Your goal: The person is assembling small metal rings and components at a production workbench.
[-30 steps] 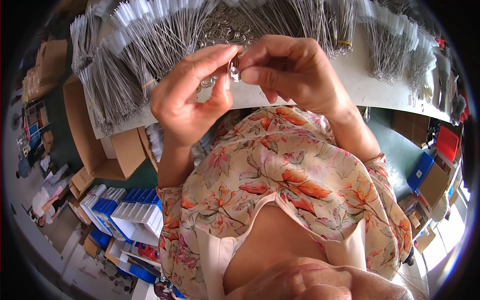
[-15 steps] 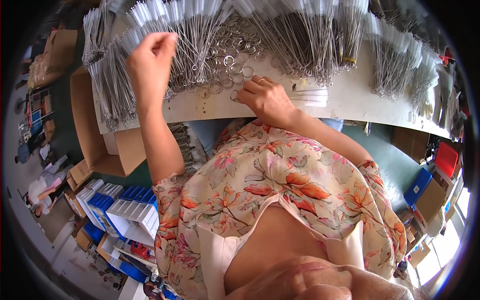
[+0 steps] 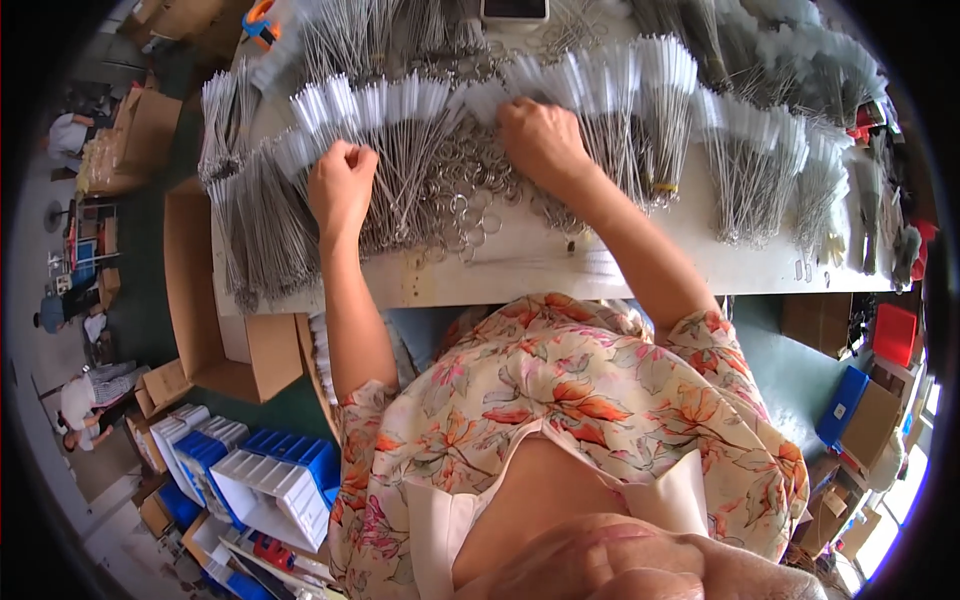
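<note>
My L. grip (image 3: 342, 190) – fingers curled tight over the wire brushes (image 3: 402, 170); can't tell if anything's held. My R. grip (image 3: 545, 143) – fingers bent down by white bristle ends (image 3: 486, 101); opening & hold not visible. Metal rings (image 3: 462, 182) lie piled on desk (image 3: 505, 274), btwn. both grips.

On the table (image 3: 520, 272), rings (image 3: 462, 195) lie in from the middle of the near edge, between left-hand brushes (image 3: 262, 225) and right-hand brushes (image 3: 625, 110). A flat device (image 3: 515, 10) lies behind them. Below the near left corner stands a cardboard box (image 3: 192, 300).
</note>
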